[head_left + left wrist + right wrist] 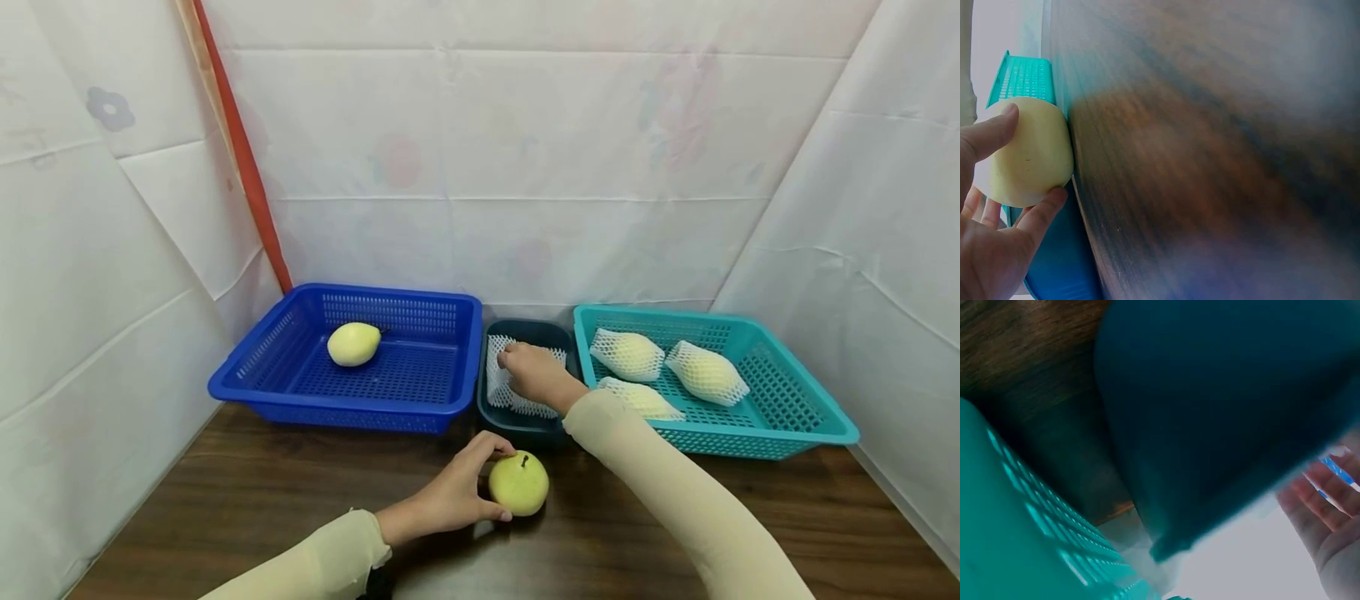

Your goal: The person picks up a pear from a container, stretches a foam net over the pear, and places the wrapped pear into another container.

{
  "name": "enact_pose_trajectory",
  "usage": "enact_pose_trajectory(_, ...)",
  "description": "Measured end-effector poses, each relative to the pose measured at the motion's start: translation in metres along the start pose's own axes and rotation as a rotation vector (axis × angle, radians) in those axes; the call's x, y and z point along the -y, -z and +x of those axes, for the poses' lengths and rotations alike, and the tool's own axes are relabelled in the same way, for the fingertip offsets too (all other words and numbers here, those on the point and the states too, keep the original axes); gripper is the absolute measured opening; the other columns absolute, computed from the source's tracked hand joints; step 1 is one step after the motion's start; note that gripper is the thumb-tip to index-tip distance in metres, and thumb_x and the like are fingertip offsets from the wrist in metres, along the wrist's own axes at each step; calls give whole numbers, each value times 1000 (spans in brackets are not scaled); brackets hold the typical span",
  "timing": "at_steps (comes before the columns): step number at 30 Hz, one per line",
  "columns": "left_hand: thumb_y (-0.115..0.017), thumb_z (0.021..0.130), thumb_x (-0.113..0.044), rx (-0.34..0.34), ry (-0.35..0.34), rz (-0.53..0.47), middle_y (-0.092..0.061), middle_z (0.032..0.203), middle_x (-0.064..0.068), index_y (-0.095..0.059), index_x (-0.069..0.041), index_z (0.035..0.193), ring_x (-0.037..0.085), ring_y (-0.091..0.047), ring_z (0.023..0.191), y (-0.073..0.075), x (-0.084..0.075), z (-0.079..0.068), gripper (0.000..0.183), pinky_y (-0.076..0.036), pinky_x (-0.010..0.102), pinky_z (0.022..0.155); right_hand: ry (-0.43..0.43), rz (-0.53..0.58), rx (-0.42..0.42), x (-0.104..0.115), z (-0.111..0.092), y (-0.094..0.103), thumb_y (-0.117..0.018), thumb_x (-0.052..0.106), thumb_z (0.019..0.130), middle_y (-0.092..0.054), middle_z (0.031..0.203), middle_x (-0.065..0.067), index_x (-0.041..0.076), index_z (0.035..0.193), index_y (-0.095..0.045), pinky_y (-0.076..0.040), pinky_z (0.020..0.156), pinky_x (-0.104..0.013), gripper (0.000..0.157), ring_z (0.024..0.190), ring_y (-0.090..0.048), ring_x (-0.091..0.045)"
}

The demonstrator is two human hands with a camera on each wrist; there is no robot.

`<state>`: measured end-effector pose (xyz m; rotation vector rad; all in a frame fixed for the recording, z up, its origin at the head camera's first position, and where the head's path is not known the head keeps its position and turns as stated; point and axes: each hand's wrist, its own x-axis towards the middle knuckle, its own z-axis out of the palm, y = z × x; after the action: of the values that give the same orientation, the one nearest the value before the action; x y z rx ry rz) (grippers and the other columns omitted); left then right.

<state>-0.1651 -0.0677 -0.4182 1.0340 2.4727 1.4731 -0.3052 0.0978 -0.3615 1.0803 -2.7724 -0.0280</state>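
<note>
A round yellow-green pear (518, 483) with a dark stem stands on the table, and my left hand (450, 492) grips its left side between thumb and fingers. In the left wrist view the same pear (1032, 150) shows between the thumb and fingertips. My right hand (536, 375) reaches into a small dark bin (525, 429) with fingers curled down over white foam nets (497, 392). Whether those fingertips pinch a net is hidden. The right wrist view has the right hand (1335, 519) at the edge, beyond the bin's wall (1210, 412).
To the left, a blue basket (345, 406) contains one bare yellow fruit (354, 344). On the right stands a teal basket (750, 442) with three net-wrapped fruits (707, 372) in it. The dark bin sits between both baskets on the wooden table (247, 483), near the cloth-covered back wall (487, 167).
</note>
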Motion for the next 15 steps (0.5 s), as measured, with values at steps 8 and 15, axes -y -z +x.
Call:
enact_pose_trajectory(8,-85,68,0,-2,19,-19,-44,122,2,-46,-15,119,26,-51,116,0,-3,0,66,-51,25,77,-33,95,-220,-6,-6,17,-61,1,88,-67,93,-12,2,99,-70,-54,67,-31,14,77,-64,-20)
enact_pose_trajectory(15,-84,68,1,-2,15,-11,-44,122,3,-46,-14,119,27,-51,115,0,-4,1,66,-51,26,77,-136,240,-341,-13,-10,34,-56,2,92,-68,86,-11,1,96,-71,-52,64,-32,15,67,-61,-17)
